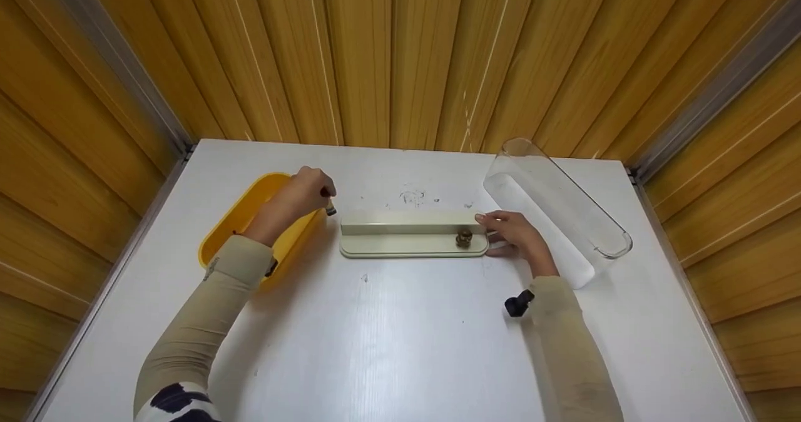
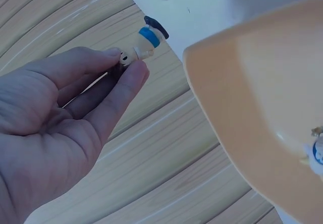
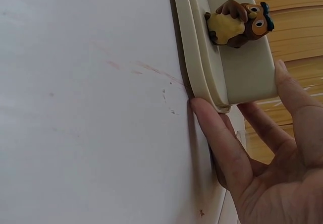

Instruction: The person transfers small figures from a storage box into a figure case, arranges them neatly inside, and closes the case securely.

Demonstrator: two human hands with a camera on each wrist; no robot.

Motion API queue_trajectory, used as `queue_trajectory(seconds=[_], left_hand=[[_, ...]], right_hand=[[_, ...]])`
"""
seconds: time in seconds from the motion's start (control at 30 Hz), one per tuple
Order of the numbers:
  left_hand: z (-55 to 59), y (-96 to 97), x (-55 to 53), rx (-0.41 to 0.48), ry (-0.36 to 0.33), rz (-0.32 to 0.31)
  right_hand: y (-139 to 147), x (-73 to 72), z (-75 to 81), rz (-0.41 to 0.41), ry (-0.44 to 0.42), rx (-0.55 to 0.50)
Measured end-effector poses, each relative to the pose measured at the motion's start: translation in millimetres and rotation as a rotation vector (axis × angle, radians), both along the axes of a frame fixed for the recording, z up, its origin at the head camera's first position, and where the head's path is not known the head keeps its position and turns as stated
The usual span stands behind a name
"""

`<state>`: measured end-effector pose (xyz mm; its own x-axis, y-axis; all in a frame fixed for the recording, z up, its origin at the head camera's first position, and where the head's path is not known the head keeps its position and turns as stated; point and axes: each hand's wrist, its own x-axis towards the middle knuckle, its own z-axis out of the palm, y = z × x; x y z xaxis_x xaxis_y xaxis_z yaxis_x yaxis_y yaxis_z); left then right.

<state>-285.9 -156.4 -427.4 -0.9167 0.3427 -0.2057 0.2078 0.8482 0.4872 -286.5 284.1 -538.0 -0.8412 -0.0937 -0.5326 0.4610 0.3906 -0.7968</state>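
Note:
My left hand (image 1: 300,191) pinches a small figurine (image 2: 147,39) between thumb and fingertips. The figurine has a pale body, a blue band and a dark base; its head is partly hidden by the fingers. The hand is above the right rim of a yellow tray (image 1: 209,234). A cream display base (image 1: 400,247) with a raised step lies mid-table. On its lower level, near the right end, stands a brown owl figurine (image 3: 242,24) with a yellow belly. My right hand (image 1: 516,234) holds that end of the base, thumb on the step and fingers at the edge.
A long clear plastic cover (image 1: 563,196) lies slantwise at the right, beyond the right hand. Another small figurine (image 2: 317,151) lies inside the yellow tray. Wood-look panels (image 1: 388,59) enclose the back and sides of the white table (image 1: 388,334).

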Motion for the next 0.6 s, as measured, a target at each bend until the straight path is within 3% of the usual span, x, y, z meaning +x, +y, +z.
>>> queue_trajectory(seconds=[0.13,0.3,0.47,0.6], left_hand=[[4.6,6.0,-2.1,0.005,-0.025,0.025],[12.3,22.4,-5.9,0.021,0.052,-0.002],[3.2,32.0,2.8,0.027,0.076,-0.085],[-1.8,36.6,9.5,0.048,0.116,-0.094]], right_hand=[[-2,0.1,3.7,0.001,0.002,-0.01],[-1,-2.7,11.7,-0.022,0.052,-0.02],[1,0.3,6.6,-0.022,-0.006,0.0],[0,4.2,1.0,-0.011,-0.014,0.012]])
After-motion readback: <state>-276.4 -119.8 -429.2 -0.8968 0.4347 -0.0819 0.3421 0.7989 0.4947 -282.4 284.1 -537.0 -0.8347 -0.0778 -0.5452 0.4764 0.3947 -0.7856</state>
